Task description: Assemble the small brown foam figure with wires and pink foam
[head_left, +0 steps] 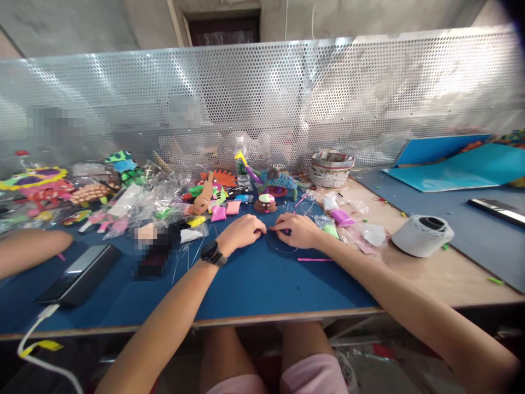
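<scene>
A thin strand (283, 251), probably light, springy and best pinched near an end, curved over the blue worktop (254, 290) beside the left hand (243, 231) and right hand (299, 230), fingers curled; any grip was too small to tell.

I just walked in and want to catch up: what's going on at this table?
A person has both hands low over the blue tabletop, the left hand and right hand close together. A thin, curved wire or thread shows by their fingertips; their exact grip is too small to tell. Just behind sits a brown figure. A pink strip lies by the right forearm.
</scene>
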Available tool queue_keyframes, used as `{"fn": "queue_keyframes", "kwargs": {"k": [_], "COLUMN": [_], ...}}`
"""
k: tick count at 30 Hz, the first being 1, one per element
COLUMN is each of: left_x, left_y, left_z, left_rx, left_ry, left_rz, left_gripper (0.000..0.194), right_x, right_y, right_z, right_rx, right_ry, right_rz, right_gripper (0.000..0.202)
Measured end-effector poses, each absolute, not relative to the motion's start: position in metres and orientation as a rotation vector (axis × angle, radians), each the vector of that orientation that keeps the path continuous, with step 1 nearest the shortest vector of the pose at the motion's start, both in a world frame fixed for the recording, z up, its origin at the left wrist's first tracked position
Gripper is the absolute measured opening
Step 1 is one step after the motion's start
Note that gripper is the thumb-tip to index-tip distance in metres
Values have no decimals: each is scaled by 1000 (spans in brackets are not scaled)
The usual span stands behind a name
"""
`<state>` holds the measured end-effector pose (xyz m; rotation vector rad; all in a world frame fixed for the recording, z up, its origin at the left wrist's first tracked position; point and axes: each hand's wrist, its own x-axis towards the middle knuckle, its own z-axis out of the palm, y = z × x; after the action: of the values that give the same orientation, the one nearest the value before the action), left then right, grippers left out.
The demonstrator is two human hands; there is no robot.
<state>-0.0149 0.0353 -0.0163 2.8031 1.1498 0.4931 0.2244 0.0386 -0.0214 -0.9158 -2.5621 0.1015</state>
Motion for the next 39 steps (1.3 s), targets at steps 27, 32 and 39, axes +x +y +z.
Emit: {"fn": "queue_keyframes", "kwargs": {"k": [27, 32, 39], "left_x": [-12, -21, -18], "left_y": [22, 31, 35], "left_z": [-8, -11, -9], "left_rx": [2811, 2608, 2597], "left_ry": [1238, 1236, 1227], "left_rz": [403, 556, 513], "left_gripper": [32, 22, 20], "right_x": [216, 217, 217], "right_y": [34, 39, 46], "right_z": [-21, -24, -31], "right_rx": [-1007, -1051, -1111], "right_ry": [-2623, -2509, -2389], "right_rz": [14, 76, 114], "right_gripper": [30, 31, 24]}}
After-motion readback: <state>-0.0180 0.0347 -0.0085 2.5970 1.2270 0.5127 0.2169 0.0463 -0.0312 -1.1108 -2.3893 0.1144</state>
